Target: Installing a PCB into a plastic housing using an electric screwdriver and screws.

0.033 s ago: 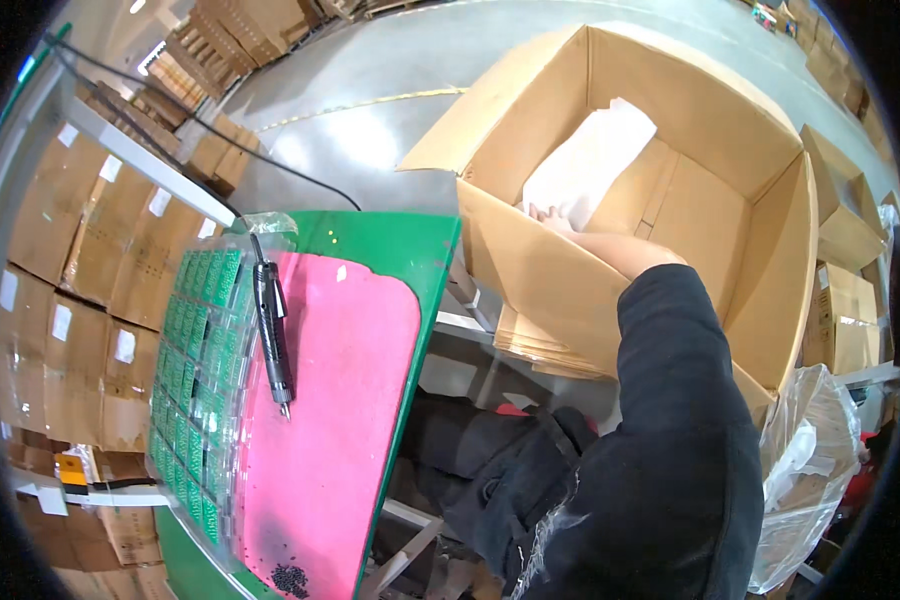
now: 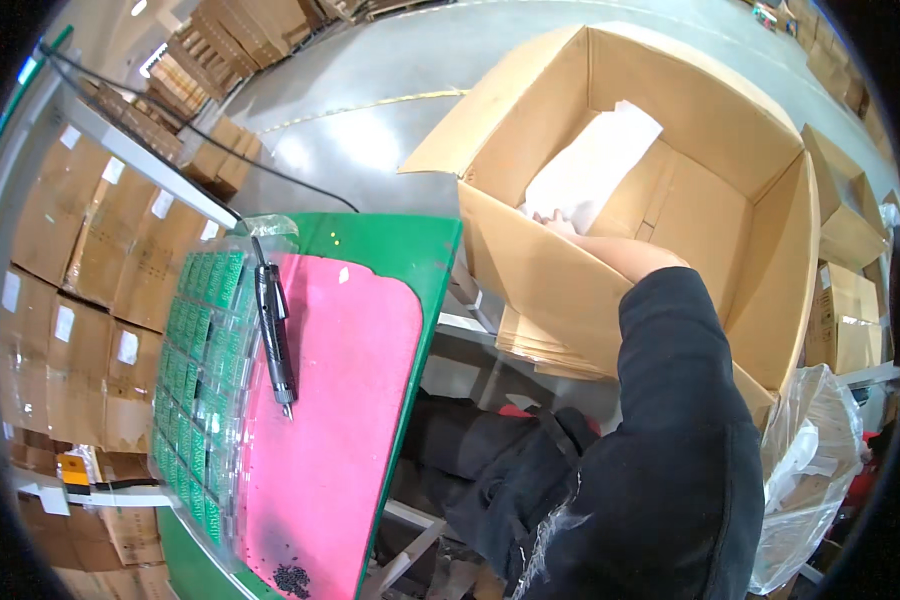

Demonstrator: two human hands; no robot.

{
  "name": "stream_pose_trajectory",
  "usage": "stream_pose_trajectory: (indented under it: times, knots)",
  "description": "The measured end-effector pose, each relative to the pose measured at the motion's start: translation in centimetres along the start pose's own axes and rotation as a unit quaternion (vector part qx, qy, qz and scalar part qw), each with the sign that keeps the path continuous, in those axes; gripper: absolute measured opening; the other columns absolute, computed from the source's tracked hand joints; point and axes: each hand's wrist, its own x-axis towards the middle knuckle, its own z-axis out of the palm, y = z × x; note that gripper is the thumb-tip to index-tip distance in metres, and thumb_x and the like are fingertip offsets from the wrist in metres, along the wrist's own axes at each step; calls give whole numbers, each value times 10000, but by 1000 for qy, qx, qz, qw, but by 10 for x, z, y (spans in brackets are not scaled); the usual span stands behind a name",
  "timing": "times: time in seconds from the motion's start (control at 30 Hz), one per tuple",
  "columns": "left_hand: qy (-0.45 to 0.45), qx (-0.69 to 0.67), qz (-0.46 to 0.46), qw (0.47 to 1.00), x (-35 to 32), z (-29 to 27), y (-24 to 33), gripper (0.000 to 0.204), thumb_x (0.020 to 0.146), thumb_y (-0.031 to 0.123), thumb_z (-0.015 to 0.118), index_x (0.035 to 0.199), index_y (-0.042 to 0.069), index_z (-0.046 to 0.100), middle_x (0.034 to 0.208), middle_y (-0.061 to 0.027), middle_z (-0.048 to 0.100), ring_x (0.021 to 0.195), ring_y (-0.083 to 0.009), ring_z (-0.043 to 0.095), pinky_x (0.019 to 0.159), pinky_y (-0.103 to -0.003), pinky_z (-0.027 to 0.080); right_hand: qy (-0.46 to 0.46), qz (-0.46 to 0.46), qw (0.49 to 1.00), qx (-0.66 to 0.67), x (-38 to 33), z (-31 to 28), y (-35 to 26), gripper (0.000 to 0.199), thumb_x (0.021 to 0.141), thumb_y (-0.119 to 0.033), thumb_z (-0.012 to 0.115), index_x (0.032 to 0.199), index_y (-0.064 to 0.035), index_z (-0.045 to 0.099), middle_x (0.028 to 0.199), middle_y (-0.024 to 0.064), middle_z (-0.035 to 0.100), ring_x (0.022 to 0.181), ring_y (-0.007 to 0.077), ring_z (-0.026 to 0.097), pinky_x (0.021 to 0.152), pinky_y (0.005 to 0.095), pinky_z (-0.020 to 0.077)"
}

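My right arm, in a black sleeve, reaches over the near wall of a large open cardboard box [image 2: 690,130]. Down inside it, my right hand [image 2: 562,224] has its fingers closed at the near left end of a flat white packing sheet or pouch [image 2: 598,165]. That white piece lies slantwise along the box's left side; whether anything is inside it does not show. The near wall partly hides the hand. My left hand is out of view.
Left stands a green-topped bench [image 2: 425,240] with a pink mat [image 2: 350,350]. A black electric screwdriver [image 2: 275,335] lies by clear trays of green circuit boards [image 2: 195,360]. Small black screws [image 2: 290,580] are heaped on the mat. A clear plastic bag [image 2: 810,470] hangs right of the box.
The white piece has shifted very slightly towards the right. My right hand keeps nearly the same place.
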Motion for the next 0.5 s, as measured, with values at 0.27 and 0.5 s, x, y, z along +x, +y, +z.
stream_pose_trajectory:
  times: [0.27,0.5]
  knots:
    - [64,-12,152,986,-33,-48,-63,339,906,349,605,945,16,552,928,-92,620,808,-244,622,741,-401,501,227,81,958,153,-102,-21,85,582,968,-426,429,1344,15,367,1312,194,522,1234,291,467,1044,397,377]
    - [168,-445,-393,787,11,-72,-64,493,979,155,468,1411,-28,320,1422,-227,376,1312,-361,387,1167,-413,297,250,-91,871,414,-130,-129,59,432,982,-313,444,1225,29,549,1192,144,593,1054,234,577,932,363,448]
